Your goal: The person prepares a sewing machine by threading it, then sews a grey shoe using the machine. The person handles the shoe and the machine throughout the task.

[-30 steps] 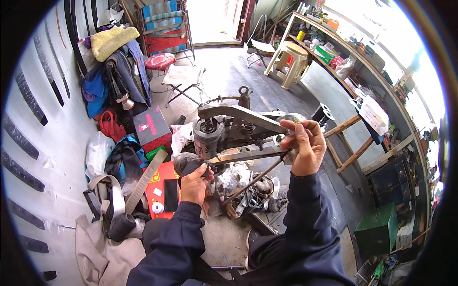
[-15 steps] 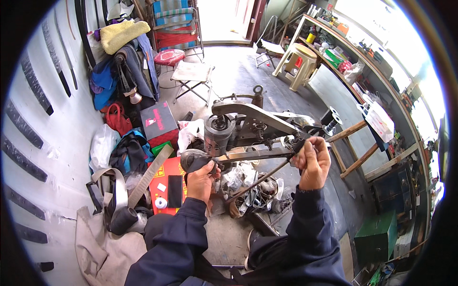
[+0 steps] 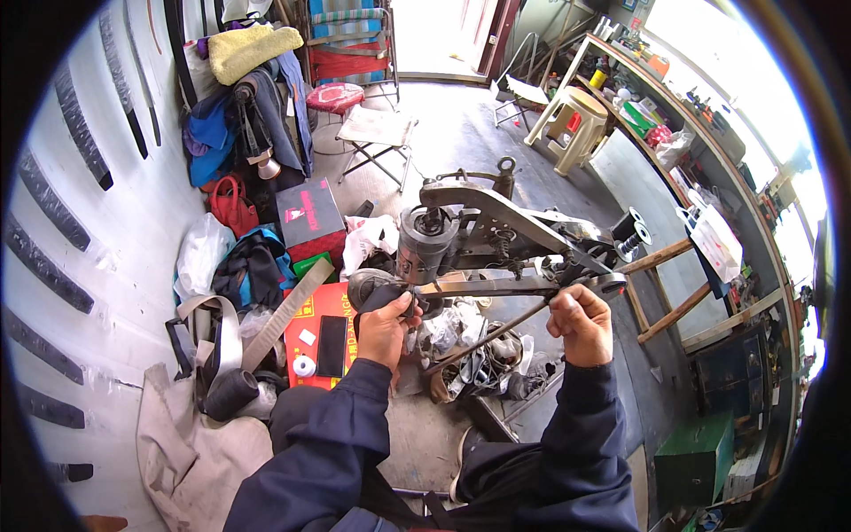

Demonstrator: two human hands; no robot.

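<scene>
A grey metal sewing machine (image 3: 501,213), with a long arm, springs and a dark cylinder (image 3: 417,244), stands before me. My left hand (image 3: 386,332) is closed round a dark item (image 3: 372,293), which looks like a shoe, at the left end of the machine's lower arm. Just below the machine's right end, my right hand (image 3: 581,324) has its fingers curled into a pinch; whatever they may hold is too small to make out. A black spool (image 3: 628,229) sits behind that end.
At left lie bags (image 3: 204,253), straps (image 3: 292,306), a red board (image 3: 301,337) with a phone (image 3: 332,346), and piled clothes (image 3: 213,124). Folding seats (image 3: 372,129) and a beige stool (image 3: 572,133) stand behind. A cluttered workbench (image 3: 674,115) runs along the right; a green box (image 3: 691,461) is below.
My right hand has come down off the machine's right end, fingers more curled. My left hand keeps its grip. The whole scene has shifted rightward in the picture as my head moved.
</scene>
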